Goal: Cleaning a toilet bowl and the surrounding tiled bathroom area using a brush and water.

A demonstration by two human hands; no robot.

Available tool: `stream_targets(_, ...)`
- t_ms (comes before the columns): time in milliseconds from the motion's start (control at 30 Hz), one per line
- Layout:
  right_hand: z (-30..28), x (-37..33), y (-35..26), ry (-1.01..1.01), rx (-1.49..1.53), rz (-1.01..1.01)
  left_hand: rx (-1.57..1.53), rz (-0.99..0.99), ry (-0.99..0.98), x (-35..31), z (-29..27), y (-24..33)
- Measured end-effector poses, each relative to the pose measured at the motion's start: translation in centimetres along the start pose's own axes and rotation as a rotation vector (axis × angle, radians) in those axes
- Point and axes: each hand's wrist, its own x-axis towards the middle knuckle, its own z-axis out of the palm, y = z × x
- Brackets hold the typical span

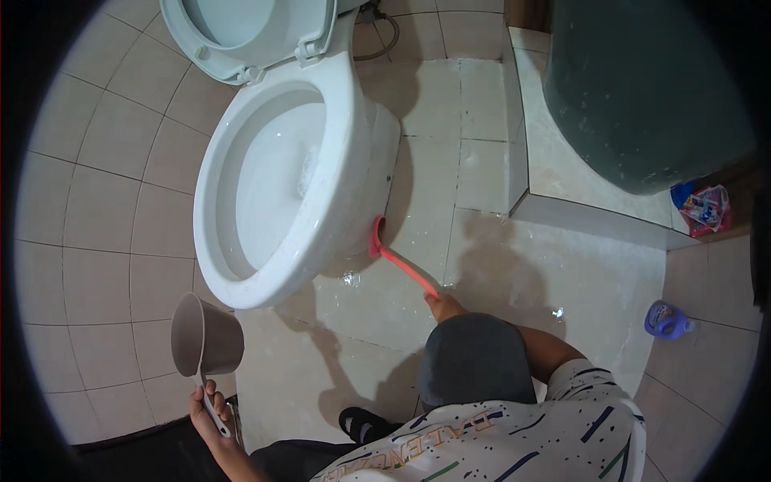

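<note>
My left hand (210, 411) is closed round the handle of a brownish-grey water dipper (223, 341), held up at the lower left, in front of the tiled wall. In my right hand (443, 306) is the end of a red-orange toilet brush (409, 273). Its head rests against the outer side of the white toilet's base, low down near the floor. The toilet (217, 185) stands with its seat lid (265, 48) raised, and some water shows in the bowl. My knee partly covers the right forearm.
A large dark green barrel (642, 88) stands on a tiled ledge (594, 210) at the upper right, with a coloured plastic packet (707, 210) beside it. A purple bottle (666, 320) lies or stands by the right wall. The tiled floor (490, 321) looks wet. A hose (392, 40) runs behind the toilet.
</note>
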Motion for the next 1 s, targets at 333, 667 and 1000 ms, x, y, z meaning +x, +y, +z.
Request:
stream_targets(333, -1.0, 13.8, -3.2, -0.605, 0.571, 0.855, -0.058, -0.129, -0.055, 1.7, -3.2, -1.2)
stream_targets(667, -1.2, 11.1, -3.7, -0.566, 0.555, 0.795, 0.064, -0.139, -0.048, 3.5, -3.6, -2.7)
stream_targets(1000, -3.0, 6.2, -5.4, -0.564, 0.400, 0.611, 0.065, -0.165, -0.055, 4.1, -2.7, -3.2)
